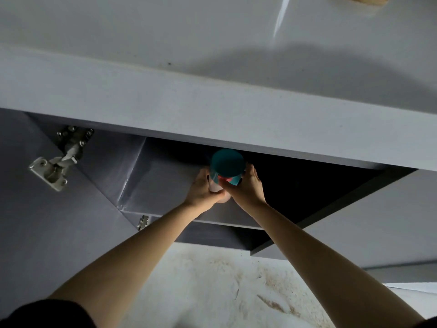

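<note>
I look up into an open grey wall cupboard [151, 176]. Both arms reach up to it. My left hand [203, 190] and my right hand [248, 188] grip a container from either side at the cupboard's opening. The container has a teal lid [227, 163] facing me, a red band under it and a pale body [215, 185] mostly hidden by my fingers. It sits just below the cupboard's top panel. The right part of the cupboard's inside is dark, so nothing can be made out there.
The left cupboard door [47, 221] stands swung open, with a metal hinge [56, 162] near its top and a second hinge [143, 222] lower down. A white ceiling [212, 31] lies above. A stained pale wall [224, 287] runs below the cupboard.
</note>
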`<state>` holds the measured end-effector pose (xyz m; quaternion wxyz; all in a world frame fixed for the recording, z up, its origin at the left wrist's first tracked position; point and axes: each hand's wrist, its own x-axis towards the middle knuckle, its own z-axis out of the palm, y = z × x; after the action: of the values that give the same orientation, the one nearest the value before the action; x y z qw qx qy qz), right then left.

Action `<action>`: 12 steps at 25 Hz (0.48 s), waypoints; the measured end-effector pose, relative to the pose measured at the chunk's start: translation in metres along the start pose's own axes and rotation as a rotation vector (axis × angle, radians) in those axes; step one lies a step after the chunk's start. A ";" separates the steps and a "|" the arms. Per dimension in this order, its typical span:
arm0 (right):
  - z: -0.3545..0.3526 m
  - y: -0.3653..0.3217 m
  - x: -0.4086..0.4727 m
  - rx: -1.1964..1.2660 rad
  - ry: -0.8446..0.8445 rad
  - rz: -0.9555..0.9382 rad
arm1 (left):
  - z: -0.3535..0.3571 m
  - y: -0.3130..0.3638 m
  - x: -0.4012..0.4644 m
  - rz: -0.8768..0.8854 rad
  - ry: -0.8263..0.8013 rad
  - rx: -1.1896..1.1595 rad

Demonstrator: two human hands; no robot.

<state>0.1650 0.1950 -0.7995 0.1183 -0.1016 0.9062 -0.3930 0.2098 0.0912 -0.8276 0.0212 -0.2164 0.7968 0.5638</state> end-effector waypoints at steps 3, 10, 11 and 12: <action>0.004 0.004 -0.010 0.036 0.076 0.026 | 0.007 -0.001 -0.007 0.000 0.069 -0.047; 0.004 -0.003 -0.047 0.063 0.153 0.003 | 0.009 -0.004 -0.048 0.094 0.122 0.045; -0.001 -0.007 -0.056 0.087 0.152 0.008 | 0.006 0.000 -0.057 0.127 0.124 0.053; -0.009 -0.013 -0.066 0.112 0.143 0.022 | 0.002 0.007 -0.068 0.168 0.123 0.070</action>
<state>0.2259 0.2107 -0.7753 0.0633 -0.0564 0.8899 -0.4481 0.2679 0.1166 -0.8031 -0.0675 -0.1824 0.8312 0.5209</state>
